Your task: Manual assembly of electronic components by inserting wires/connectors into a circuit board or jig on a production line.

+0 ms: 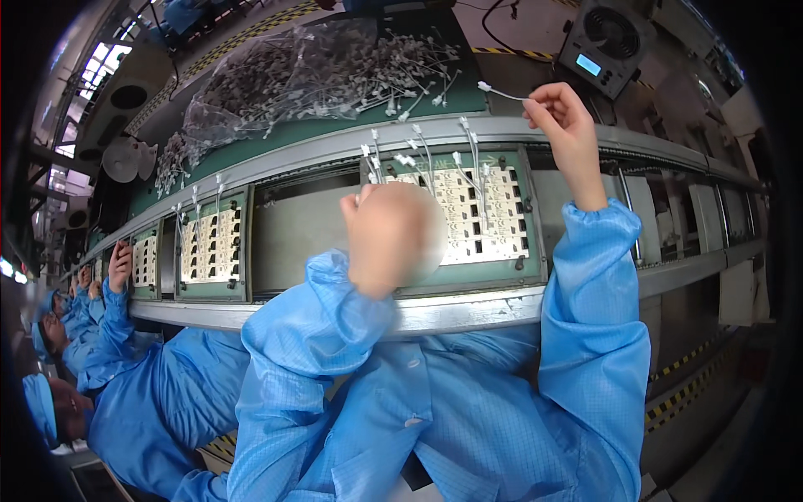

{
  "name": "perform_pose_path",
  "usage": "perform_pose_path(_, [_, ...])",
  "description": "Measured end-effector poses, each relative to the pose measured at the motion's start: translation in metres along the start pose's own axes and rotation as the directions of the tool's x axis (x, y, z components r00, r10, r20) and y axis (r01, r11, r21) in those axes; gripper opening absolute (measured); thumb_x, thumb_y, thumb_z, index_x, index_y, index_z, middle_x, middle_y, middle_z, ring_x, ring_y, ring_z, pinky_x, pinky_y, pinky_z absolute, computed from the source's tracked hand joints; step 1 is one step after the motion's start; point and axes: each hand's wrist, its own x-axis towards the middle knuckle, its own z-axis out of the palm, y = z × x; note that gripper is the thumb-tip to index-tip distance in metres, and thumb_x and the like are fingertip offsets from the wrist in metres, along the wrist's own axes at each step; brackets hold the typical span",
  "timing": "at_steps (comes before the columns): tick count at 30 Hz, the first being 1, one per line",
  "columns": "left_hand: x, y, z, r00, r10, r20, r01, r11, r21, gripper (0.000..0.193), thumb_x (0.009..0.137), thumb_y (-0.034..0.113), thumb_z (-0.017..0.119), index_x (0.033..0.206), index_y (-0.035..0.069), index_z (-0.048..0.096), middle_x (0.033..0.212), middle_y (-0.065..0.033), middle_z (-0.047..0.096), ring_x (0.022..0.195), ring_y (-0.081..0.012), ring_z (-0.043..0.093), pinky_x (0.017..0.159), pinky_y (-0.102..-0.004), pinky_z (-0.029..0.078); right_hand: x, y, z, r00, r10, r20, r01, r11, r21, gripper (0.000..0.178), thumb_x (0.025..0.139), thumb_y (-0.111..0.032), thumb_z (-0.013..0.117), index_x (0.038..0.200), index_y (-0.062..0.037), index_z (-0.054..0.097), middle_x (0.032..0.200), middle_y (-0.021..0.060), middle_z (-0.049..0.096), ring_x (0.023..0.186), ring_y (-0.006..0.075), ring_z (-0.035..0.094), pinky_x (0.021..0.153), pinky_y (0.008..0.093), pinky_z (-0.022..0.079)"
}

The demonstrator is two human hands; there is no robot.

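My right hand (570, 134) is raised past the far rail, thumb and fingertips pinched on a short white cable (506, 94) with a white connector at its free end. My left hand (386, 234) hangs over the left part of a circuit board panel (500, 209); blur smears it and its fingers cannot be made out. The panel sits in a green fixture (517, 163) and has rows of dark slots. Several white cables with connectors (464, 124) stand up from it. What lies under my left hand is hidden.
A plastic bag (251, 79) and a pile of loose cables (393, 75) lie on a green surface beyond the metal rail (335, 151). Another panel (211, 247) sits left on the line. A black fan unit (609, 38) stands far right. Co-workers in blue (167, 402) are at left.
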Motion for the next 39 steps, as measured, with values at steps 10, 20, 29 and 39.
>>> perform_pose_path(10, [0.003,0.009,-0.028,0.948,0.203,-0.246,-0.191,0.979,0.070,0.024,0.072,0.010,0.078,0.093,0.018,0.070,0.090,0.0040,0.061,0.091,-0.0185,0.059,0.082,-0.0390,0.033,-0.005,-0.005,0.004,0.985,-0.172,-0.025,0.157,0.942,-0.297,0.012,0.091,-0.011,0.067,0.095,-0.0016,0.061,0.083,0.0011,0.064,0.079,0.0087,0.059,0.074,0.0241,0.047])
perform_pose_path(20, [-0.005,0.007,-0.027,0.966,0.201,-0.162,-0.213,0.975,-0.059,0.021,0.070,0.004,0.077,0.087,0.012,0.068,0.091,-0.0014,0.062,0.094,-0.0244,0.057,0.085,-0.0380,0.037,-0.010,-0.006,0.008,0.985,-0.172,-0.010,0.157,0.920,-0.360,0.012,0.091,-0.012,0.067,0.094,-0.0020,0.062,0.084,0.0022,0.065,0.079,0.0111,0.060,0.075,0.0256,0.048])
perform_pose_path(29, [-0.017,0.021,-0.006,0.995,0.076,0.066,-0.077,0.997,0.018,0.015,0.074,0.009,0.075,0.087,0.014,0.070,0.098,0.0010,0.061,0.108,-0.0293,0.051,0.088,-0.0438,0.035,-0.009,-0.013,0.011,0.981,-0.188,0.042,0.187,0.884,-0.429,0.014,0.090,-0.014,0.069,0.096,-0.0035,0.061,0.083,0.0024,0.066,0.079,0.0119,0.062,0.072,0.0260,0.049])
perform_pose_path(39, [-0.011,0.022,-0.006,0.987,0.132,0.096,-0.145,0.977,0.155,0.006,0.077,0.014,0.072,0.082,0.013,0.070,0.096,0.0002,0.060,0.107,-0.0278,0.051,0.086,-0.0448,0.036,-0.010,-0.009,0.011,0.970,-0.236,0.052,0.233,0.860,-0.455,0.014,0.090,-0.015,0.069,0.096,-0.0044,0.063,0.082,0.0024,0.067,0.079,0.0117,0.064,0.066,0.0255,0.048])
